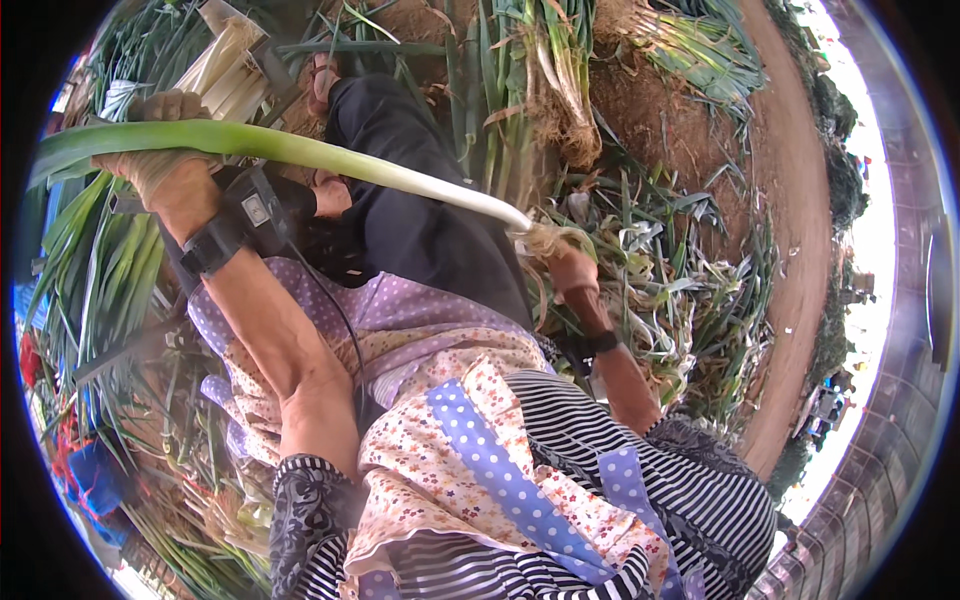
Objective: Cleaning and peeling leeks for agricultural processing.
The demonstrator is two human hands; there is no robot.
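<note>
A long leek (330, 155) stretches across in front of my legs, green at the left and white toward the right. My left hand (165, 178) is closed round its green part. At the white root end my right hand (572, 268) is closed on pale, loose outer skin (545, 240) that hangs about the stem; its fingertips are partly hidden. Below and right of that hand lies a heap of stripped leaves and peelings (690, 290). A dark band with a small box and cable (258, 208) is strapped at my left wrist.
Bunched leeks with roots (565, 80) lie on brown soil ahead, with another bunch (690, 45) farther right. White-stemmed leeks (225, 65) rest at the far left. More green leaves (95, 260) pile up beside my left arm, near a blue object (95, 480). A dirt path (800, 200) runs along the right.
</note>
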